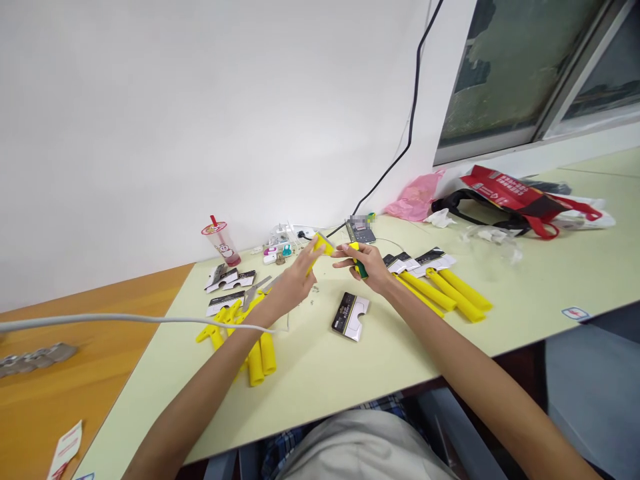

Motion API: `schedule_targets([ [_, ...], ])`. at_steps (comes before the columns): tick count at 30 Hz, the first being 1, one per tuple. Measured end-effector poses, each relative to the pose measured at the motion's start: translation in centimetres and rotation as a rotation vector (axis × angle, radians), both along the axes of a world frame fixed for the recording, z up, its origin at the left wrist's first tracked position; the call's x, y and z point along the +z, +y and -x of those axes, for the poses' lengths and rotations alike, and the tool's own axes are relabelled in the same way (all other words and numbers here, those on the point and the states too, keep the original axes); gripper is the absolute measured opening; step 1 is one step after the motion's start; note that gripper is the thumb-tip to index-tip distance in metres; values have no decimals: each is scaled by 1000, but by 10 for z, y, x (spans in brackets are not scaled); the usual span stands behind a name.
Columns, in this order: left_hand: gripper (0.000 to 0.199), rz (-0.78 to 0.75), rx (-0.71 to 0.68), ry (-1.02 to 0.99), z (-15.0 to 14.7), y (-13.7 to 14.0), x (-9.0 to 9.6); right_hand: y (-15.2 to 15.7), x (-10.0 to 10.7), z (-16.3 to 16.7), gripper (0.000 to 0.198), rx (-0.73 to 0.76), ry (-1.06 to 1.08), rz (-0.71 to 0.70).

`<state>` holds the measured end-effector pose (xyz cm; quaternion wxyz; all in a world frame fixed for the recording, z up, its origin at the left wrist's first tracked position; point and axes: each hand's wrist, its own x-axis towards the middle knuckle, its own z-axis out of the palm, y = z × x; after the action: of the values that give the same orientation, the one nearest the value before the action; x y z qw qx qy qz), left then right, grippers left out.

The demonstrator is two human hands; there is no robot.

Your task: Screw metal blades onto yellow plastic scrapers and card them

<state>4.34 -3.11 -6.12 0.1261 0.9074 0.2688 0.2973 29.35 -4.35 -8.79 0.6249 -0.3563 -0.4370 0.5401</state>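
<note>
left hand (299, 277) clamped yellow piece (324, 244), probably to steady it; right hand (374, 264) clamped green-yellow handle (361, 269) close beside it.

Table (390, 360) front: passable for a hand on either side of the printed card (345, 313)
Table middle: taken up by left hand (300, 275) and right hand (369, 262)
Left side: blocked by yellow handles (267, 353) and white cable (125, 319)
Back: hemmed in by cup (223, 245) and black cord (390, 170)
Right side: blocked by more yellow handles (461, 300), then passable beyond, in front of the red bag (510, 193)
</note>
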Motion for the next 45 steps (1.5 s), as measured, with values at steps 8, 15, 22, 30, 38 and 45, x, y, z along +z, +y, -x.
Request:
schedule_targets([
  [8,77,894,-55,-902,52,-16,22,5,-14,4,58,-60,-44,82],
  [15,74,1158,-112,-1170,92,-41,-4,3,-30,18,62,-44,-223,91],
  [22,88,1223,-109,-1097,93,-42,-5,9,-46,21,52,-74,-244,78],
  [30,91,1164,-155,-1242,84,-42,-1,14,-48,11,56,-103,-350,-26],
  [38,90,1192,-82,-1385,76,-35,-5,11,-42,15,67,-261,-228,-74],
  [45,90,1171,-28,-1388,77,-30,-10,15,-49,20,83,-291,-239,-113],
])
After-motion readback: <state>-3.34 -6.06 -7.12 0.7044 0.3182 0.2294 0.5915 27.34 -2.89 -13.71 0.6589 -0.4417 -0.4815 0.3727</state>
